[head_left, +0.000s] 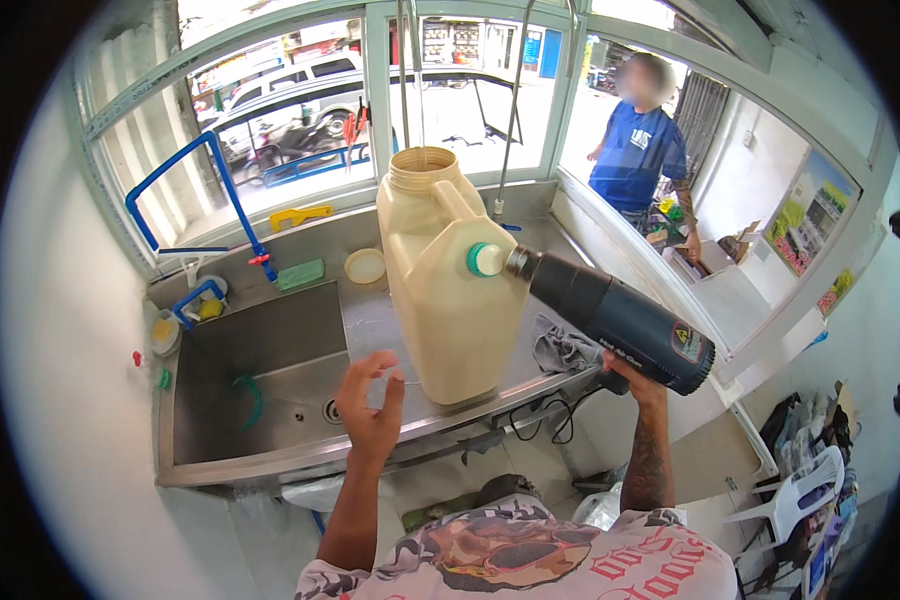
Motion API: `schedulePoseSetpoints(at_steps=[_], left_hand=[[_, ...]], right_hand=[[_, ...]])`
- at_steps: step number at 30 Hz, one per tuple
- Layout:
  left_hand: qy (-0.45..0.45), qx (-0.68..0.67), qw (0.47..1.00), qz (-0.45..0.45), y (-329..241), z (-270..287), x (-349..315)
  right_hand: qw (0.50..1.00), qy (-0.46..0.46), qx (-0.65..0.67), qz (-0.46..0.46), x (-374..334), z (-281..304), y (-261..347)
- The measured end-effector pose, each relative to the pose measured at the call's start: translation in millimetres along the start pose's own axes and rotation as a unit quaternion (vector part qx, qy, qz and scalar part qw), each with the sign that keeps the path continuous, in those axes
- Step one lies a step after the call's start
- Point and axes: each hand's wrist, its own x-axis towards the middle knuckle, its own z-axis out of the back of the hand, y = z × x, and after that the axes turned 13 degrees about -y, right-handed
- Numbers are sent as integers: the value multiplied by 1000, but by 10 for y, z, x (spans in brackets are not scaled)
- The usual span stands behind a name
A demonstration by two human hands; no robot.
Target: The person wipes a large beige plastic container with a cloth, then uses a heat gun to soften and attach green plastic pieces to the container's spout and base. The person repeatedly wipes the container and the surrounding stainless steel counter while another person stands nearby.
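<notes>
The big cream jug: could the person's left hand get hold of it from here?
Probably yes: the left hand looks empty and half open near the jug, and nothing visible stands between them.

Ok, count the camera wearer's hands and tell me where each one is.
2. The left hand is empty, in front of the sink and left of the jug; the right hand grips the heat gun.

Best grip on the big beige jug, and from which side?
Likely the sloping top handle of the jug, from above-left. The jug stands upright, the handle runs down from its neck, and the heat gun crowds the right side by the green-ringed cap.
</notes>
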Motion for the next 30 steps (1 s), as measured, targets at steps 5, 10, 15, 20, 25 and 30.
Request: schedulePoseSetpoints(at_steps=[5, 10, 15, 20, 25, 30], left_hand=[[26, -13, 999, -27, -58, -100, 102], [39, -24, 995, -88, -141, -290, 319], [24, -41, 993, -105, -326, -474, 351], [-12, -11, 991, -131, -443, -678, 353], [-59, -5, 996, -68, -371, -751, 196], [-47, 7, 999, 23, -262, -808, -257]], right_hand=[[982, 11, 11, 188, 208, 124, 624], [880, 90, -306, 353, 1002, 79, 1759], [926, 148, -304, 165, 1667, -232, 2498], [916, 288, -233, 153, 2021, -470, 2646], [956, 237, -118, 129, 2022, 212, 1809], [988, 103, 2, -115, 1158, 891, 179]])
